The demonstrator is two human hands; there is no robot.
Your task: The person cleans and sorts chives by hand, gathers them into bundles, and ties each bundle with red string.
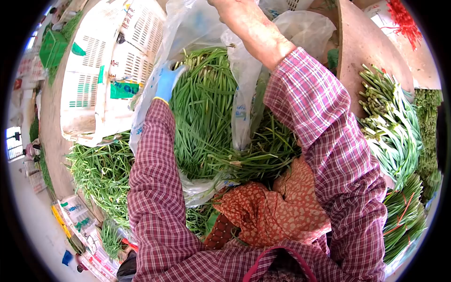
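Note:
A clear plastic bag (241, 113) stands spread in front of me, packed with long green stalks that look like garlic chives (202, 113). My left hand (168, 82), in a blue glove, reaches inside the bag along its left wall. Its thumb stands apart from the fingers and touches the cut ends of the chives. At the top edge my bare right hand (244, 23) stretches over the bag's far side. The fingers of that hand are cut off by the frame, so any grip there is hidden. More loose chives (272, 150) lie against the bag's near right side.
White slatted plastic crates (89, 80) stand at the left, with a heap of loose greens (101, 174) below them. On the right, bundled greens with pale stems (390, 122) lean by a brown board (366, 51). Red ties (404, 23) hang at the top right.

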